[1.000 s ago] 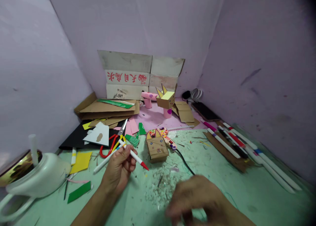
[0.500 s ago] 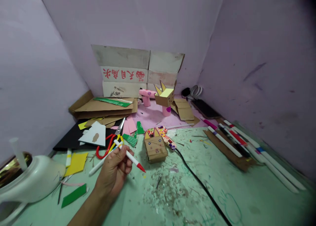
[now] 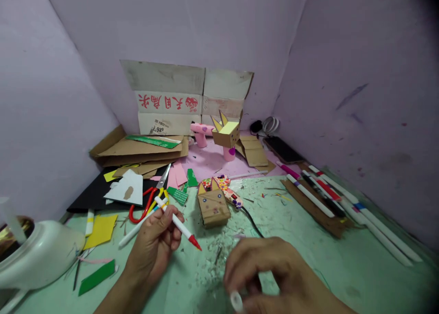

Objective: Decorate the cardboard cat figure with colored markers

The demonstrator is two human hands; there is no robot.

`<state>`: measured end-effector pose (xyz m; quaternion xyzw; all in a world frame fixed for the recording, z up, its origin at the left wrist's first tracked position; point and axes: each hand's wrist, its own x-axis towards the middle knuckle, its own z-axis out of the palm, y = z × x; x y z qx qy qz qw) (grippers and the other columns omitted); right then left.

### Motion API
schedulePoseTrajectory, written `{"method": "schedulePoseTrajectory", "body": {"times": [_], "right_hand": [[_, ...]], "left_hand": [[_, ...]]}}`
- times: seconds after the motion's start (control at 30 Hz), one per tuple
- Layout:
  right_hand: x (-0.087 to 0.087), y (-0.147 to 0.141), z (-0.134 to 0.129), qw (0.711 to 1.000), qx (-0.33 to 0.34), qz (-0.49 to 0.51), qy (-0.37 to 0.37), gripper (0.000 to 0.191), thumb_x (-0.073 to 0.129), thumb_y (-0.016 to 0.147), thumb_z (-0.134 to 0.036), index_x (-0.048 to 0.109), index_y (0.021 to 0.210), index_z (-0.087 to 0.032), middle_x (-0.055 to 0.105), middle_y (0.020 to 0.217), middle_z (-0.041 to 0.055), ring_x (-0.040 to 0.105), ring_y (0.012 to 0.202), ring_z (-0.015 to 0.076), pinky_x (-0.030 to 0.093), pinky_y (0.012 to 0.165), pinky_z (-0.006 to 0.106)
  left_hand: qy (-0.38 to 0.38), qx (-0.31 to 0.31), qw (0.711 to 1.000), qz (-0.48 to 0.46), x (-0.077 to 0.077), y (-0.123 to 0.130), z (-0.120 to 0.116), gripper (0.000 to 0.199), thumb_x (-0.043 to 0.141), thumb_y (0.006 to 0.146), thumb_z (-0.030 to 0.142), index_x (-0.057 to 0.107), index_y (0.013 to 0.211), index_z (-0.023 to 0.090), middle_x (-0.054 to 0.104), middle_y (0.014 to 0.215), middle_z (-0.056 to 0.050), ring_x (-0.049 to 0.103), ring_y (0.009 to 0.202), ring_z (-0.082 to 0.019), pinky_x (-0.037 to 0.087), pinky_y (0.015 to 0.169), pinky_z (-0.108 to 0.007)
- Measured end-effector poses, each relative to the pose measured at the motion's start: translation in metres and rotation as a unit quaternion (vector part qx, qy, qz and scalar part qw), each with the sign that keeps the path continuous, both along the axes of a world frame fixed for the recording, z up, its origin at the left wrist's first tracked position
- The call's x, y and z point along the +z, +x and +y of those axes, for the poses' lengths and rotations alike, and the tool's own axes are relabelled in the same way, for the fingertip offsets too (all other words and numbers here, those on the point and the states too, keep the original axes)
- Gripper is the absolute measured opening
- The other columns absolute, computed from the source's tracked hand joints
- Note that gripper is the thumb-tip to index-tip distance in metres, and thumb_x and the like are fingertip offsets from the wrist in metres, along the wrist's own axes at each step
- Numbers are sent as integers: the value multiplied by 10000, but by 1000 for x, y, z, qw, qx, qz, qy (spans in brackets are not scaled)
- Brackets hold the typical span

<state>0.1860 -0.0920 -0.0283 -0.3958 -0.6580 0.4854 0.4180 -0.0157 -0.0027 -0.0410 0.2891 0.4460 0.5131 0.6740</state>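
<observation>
In my left hand (image 3: 158,234) is a white marker (image 3: 180,224), pinched between thumb and fingers, its red tip pointing down to the right. My right hand (image 3: 270,273), slightly blurred, is closed on a small white cylinder (image 3: 236,300) whose round end faces me; the rest of it is hidden. Between and beyond the hands sits a cardboard box cat head (image 3: 214,208) with pointed ears and a drawn face. Behind it lies a flower-patterned glue gun (image 3: 233,197) with a black cord (image 3: 253,222). Red-and-yellow-handled scissors (image 3: 151,197) lie beyond my left hand.
Several markers (image 3: 312,197) rest on cardboard at the right, near a dark phone (image 3: 283,149). Toward the back stands a pink figure with a box head (image 3: 226,134). Cardboard sheets (image 3: 144,156) and paper scraps (image 3: 101,229) lie left, beside a white pot-like vessel (image 3: 44,247).
My right hand has come into view at the lower right, holding the small white cylinder. My left hand still holds the marker, slightly lower and further left in the view.
</observation>
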Motion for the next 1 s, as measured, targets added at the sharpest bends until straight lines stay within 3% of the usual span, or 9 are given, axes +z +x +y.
{"method": "schedulePoseTrajectory", "body": {"times": [0.13, 0.2, 0.3, 0.43, 0.63, 0.8, 0.9, 1.0], "right_hand": [[-25, -4, 25, 993, -82, 60, -67, 264, 837, 648, -464, 778, 689, -210, 603, 648, 3, 521, 569, 107, 405, 533, 238], [-31, -6, 25, 992, -78, 63, -80, 232, 839, 645, -436, 783, 699, -217, 591, 637, -3, 514, 575, 112, 387, 543, 244], [-37, -6, 23, 992, -65, 58, -90, 181, 831, 653, -401, 790, 721, -238, 596, 652, -3, 507, 585, 118, 370, 556, 255], [-41, -7, 23, 990, -68, 65, -107, 201, 839, 631, -429, 792, 707, -248, 534, 638, -17, 462, 578, 114, 335, 543, 258], [-42, -13, 23, 987, -82, 31, -133, 180, 827, 636, -423, 786, 682, -254, 474, 614, -28, 439, 588, 120, 323, 560, 272], [-39, -16, 22, 985, -77, 15, -155, 169, 841, 610, -343, 761, 674, -209, 463, 636, -32, 396, 575, 103, 300, 542, 261], [-31, -6, 24, 987, -34, -1, -156, 185, 812, 608, -284, 778, 774, -210, 481, 691, -21, 411, 597, 106, 309, 540, 251], [-19, 5, 29, 991, -9, 6, -135, 294, 763, 684, -407, 778, 930, -248, 531, 713, -11, 438, 611, 117, 342, 559, 251]], "left_hand": [[-13, -131, 991, -8, -2, 0, -14, 417, 920, 491, 440, 670, 593, 122, 582, 522, -14, 408, 311, -33, 308, 266, -121], [-19, -202, 979, -3, -6, 1, -24, 429, 906, 509, 485, 694, 580, 118, 595, 550, -39, 426, 328, -32, 292, 296, -121], [9, -265, 964, 18, -14, 5, -33, 459, 875, 530, 548, 729, 552, 114, 657, 745, -103, 440, 389, -22, 293, 351, -143], [27, -291, 956, 1, -26, 10, -35, 429, 870, 525, 557, 770, 566, 142, 659, 932, -143, 485, 476, -65, 296, 360, -174], [-4, -347, 937, -30, -26, 14, -36, 403, 866, 514, 576, 786, 595, 189, 640, 813, -101, 497, 487, -75, 306, 361, -169], [-10, -332, 942, -42, -26, 15, -37, 395, 876, 525, 546, 776, 585, 169, 610, 725, -73, 493, 492, -88, 336, 386, -183], [-10, -317, 947, -54, -27, 16, -36, 372, 882, 542, 511, 769, 582, 159, 601, 712, -68, 518, 536, -105, 366, 420, -189], [-4, -312, 948, -59, -27, 16, -36, 366, 880, 554, 503, 773, 592, 155, 592, 681, -64, 502, 510, -91, 353, 417, -185]]}}
